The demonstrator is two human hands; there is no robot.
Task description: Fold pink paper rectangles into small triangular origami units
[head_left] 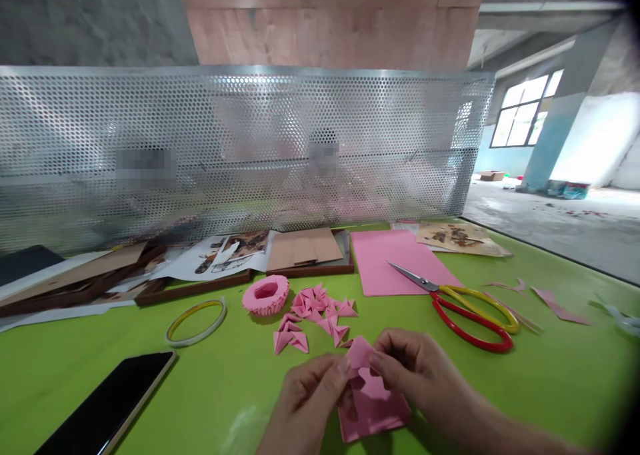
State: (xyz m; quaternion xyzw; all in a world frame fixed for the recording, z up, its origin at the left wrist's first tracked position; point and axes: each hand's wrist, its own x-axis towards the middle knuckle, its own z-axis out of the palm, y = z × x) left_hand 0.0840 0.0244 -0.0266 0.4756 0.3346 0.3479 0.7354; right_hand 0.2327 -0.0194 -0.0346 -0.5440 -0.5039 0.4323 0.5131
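Between both hands is a small folded piece of pink paper (361, 352), coming to a point at its top. My left hand (317, 392) pinches its left side between thumb and fingers. On the right edge, my right hand (413, 368) pinches it the same way. Below the hands lies a stack of pink paper pieces (377, 415) on the green table (225, 402). Just beyond are several folded pink paper triangles (315, 305) in a loose pile. A pink ring of interlocked folded paper (266, 295) sits left of the pile.
Scissors with red and yellow handles (445, 295) rest partly on a pink sheet (395, 258). A tape roll (196, 323) and a phone (107, 405) lie to the left. Pink scraps (560, 306) are at the right. Frames and papers (307, 248) line a perforated metal screen (260, 142).
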